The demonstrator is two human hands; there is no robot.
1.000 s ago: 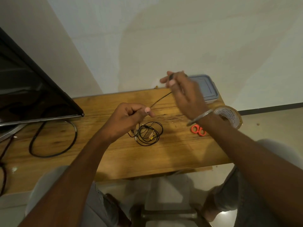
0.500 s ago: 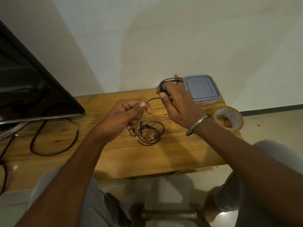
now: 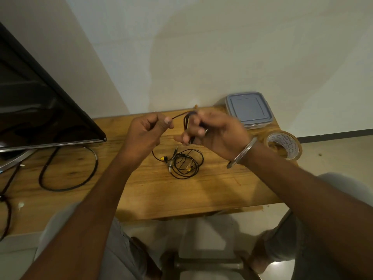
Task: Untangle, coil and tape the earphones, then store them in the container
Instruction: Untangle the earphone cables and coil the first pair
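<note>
The left grip (image 3: 147, 134) is pinching the black cord of the earphones (image 3: 187, 167) between thumb and forefinger, with the other fingers curling in beneath. A short taut stretch of cord is running from that pinch across to the right grip (image 3: 218, 132). That grip is blurred, but its fingers are curling round a few loops of the same cord, and the loops are standing out on its left side. Both grips are hovering above the tabletop (image 3: 171, 195), close together and not touching.

Below and between them, the rest of the earphones is lying in a loose tangle on the wood, with yellow bits and a jack plug showing. One strand is rising from the tangle towards the underside of the left grip.

Just beyond the right grip, the container (image 3: 249, 110) is sitting at the tabletop's far edge with its grey lid on. The wrist behind the right grip is wearing a metal bangle (image 3: 242, 153), and to its right the roll of tape (image 3: 286, 142) is lying near the corner. Well to the left of the left grip a dark monitor (image 3: 40, 110) is standing, with a thick black cable (image 3: 60, 189) looping in front of it.
</note>
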